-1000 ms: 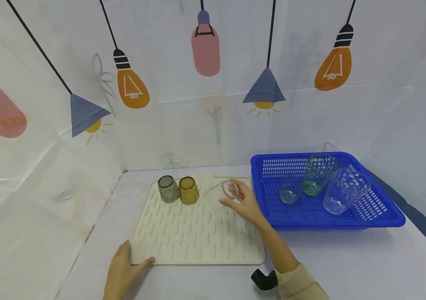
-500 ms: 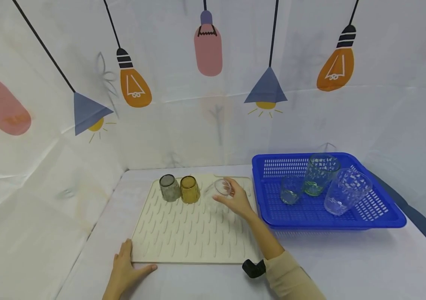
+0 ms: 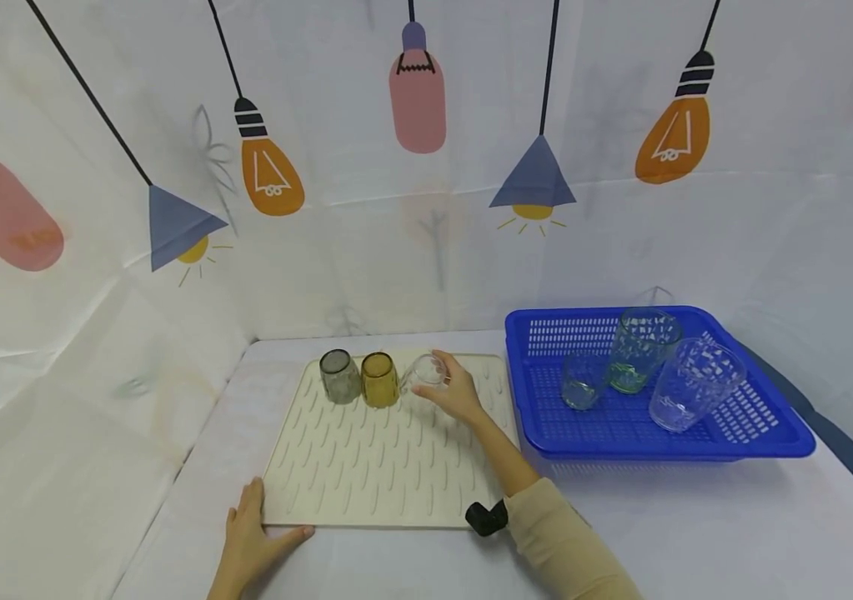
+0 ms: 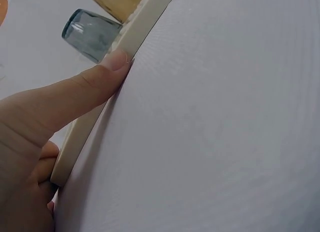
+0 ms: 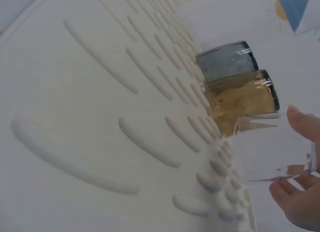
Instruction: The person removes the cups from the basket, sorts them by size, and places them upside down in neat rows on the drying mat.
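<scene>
Clear glass: pinched between thumb and fingers of the right hand, just beside the amber glass; contact with the cream ribbed mat hard to tell.
Right hand: stretched over the mat from the near right, fingers spread only to the clear glass's width.
Left hand: opened wide at the mat's near left corner, touching both edges.
Grey glass: left of the amber one.
Blue basket: right of the mat, holding three glasses.
</scene>
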Action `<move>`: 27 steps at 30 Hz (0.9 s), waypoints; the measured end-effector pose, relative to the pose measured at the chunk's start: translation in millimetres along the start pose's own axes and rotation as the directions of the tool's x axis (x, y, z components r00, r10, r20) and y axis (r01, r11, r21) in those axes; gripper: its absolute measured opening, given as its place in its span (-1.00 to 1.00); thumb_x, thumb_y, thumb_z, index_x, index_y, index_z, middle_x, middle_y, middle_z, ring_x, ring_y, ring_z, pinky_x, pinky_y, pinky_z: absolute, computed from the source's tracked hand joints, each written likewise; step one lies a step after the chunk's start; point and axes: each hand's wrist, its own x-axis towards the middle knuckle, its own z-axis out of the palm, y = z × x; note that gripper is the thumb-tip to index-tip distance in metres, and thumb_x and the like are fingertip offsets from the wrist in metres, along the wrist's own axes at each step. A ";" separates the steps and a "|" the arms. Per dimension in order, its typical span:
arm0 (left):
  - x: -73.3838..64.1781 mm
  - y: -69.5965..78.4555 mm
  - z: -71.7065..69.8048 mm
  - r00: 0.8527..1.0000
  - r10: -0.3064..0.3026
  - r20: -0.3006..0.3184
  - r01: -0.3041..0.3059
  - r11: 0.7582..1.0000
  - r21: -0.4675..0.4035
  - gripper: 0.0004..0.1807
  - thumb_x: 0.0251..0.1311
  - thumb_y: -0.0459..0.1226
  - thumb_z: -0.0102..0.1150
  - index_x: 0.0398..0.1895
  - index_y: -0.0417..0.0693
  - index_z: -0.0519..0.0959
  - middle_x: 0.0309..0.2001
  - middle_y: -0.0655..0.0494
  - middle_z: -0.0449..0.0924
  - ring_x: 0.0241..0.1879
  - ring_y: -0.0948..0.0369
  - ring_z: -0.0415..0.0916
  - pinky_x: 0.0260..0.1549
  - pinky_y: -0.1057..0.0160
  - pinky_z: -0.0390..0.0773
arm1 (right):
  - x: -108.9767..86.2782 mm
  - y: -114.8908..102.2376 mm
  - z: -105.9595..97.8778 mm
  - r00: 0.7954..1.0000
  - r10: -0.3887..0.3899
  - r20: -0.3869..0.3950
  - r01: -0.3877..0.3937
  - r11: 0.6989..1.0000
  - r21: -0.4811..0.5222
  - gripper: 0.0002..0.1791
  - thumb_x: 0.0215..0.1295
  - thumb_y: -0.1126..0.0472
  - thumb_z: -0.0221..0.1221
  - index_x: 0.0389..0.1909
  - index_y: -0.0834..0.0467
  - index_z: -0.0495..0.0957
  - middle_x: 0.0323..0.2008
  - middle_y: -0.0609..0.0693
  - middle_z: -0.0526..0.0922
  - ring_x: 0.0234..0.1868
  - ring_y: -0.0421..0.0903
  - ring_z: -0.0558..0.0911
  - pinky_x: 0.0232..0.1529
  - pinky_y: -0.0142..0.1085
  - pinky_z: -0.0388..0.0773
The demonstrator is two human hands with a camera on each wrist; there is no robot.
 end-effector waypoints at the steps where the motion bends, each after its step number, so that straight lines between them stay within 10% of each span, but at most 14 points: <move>1: 0.2 0.1 0.4 1.000 0.001 -0.001 -0.001 1.000 0.000 0.29 -0.25 -0.02 0.49 0.27 -0.71 -0.11 0.27 -0.69 -0.10 0.27 -0.48 -0.12 0.17 -0.45 -0.12 | 1.7 1.6 1.2 1.000 0.007 0.001 -0.007 1.000 -0.008 -0.20 0.03 0.23 0.38 0.30 0.31 0.25 0.21 0.30 0.39 0.21 0.22 0.40 0.20 0.03 0.40; 27: -0.3 -4.1 5.2 0.999 0.025 -0.039 -0.027 0.999 -0.039 0.29 -0.26 -0.04 0.51 0.28 -0.71 -0.11 0.26 -0.70 -0.08 0.26 -0.48 -0.11 0.18 -0.45 -0.16 | 6.2 17.7 13.6 1.000 0.007 0.027 -0.001 0.980 -0.198 -0.21 0.12 0.28 0.30 0.30 0.47 0.16 0.23 0.39 0.34 0.23 0.29 0.37 0.26 0.04 0.31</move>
